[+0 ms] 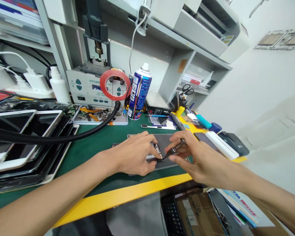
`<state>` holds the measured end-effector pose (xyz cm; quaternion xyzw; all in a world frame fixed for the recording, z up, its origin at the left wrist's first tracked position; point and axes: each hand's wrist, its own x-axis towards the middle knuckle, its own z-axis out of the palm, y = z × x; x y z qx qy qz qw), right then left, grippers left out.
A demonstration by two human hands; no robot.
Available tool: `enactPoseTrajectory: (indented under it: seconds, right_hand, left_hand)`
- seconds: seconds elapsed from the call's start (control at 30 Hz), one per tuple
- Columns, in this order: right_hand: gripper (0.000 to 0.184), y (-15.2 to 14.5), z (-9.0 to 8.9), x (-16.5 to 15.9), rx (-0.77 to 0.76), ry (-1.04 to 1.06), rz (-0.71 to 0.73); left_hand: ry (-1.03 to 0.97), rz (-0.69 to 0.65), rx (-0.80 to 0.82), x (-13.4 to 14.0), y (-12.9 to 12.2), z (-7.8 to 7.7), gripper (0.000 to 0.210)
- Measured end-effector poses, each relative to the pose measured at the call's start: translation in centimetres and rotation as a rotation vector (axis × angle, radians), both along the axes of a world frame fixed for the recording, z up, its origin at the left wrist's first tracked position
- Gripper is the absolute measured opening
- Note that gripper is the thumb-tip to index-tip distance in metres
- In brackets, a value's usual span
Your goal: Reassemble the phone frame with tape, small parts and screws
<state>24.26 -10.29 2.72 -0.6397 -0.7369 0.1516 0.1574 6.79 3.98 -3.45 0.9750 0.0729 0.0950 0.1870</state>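
Note:
Fingers curled, my left hand [137,154] grips and presses down an opened phone [158,151] with small parts showing inside. Most of the phone is hidden beneath that hand. Under it lies a grey perforated mat [164,139] on the green bench top. My right hand [193,154] pinches a slim dark pen-like tool [173,150], tilted with its point down at the phone's right edge. Whether the point touches the phone I cannot tell. Just left of my left hand, a small dark piece [115,145] peeks out at the mat's edge.
Behind the mat lie a toothbrush [158,127] and a blue spray can [139,93]. A tray of small parts [102,119] stands before a soldering station [88,87] with red tape [115,84]. A black hose [95,132] arches over stacked tablets [27,141]. Below the yellow edge [127,193] sits a cardboard box [199,213].

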Motion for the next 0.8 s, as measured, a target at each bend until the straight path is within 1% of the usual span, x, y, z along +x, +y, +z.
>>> enactPoseTrajectory:
  seconds: [0.07,0.23,0.4,0.57,0.67,0.8]
  right_hand:
    - [0.029,0.0,0.16,-0.01,-0.021,0.023,0.014]
    - [0.028,-0.06,-0.16,0.09,-0.007,0.029,-0.011]
    - [0.035,-0.18,-0.23,-0.05,0.009,0.075,0.02]
    - [0.034,-0.22,-0.62,-0.02,0.023,0.042,0.007]
    - [0.034,-0.29,-0.71,0.03,0.039,0.046,0.005]
    - [0.039,-0.41,-0.69,0.12,0.04,0.067,0.024]
  left_hand:
    - [0.007,-0.003,-0.007,-0.03,-0.02,0.16,0.037]
    - [0.001,-0.005,-0.016,-0.12,-0.09,0.19,0.037]
    - [0.005,-0.004,-0.013,-0.27,-0.24,0.53,0.036]
    - [0.033,0.002,-0.018,-0.46,-0.33,1.01,0.038]
    - [0.03,0.001,-0.019,-0.45,-0.38,0.91,0.038]
    - [0.003,0.008,-0.006,-0.32,-0.35,0.54,0.036]
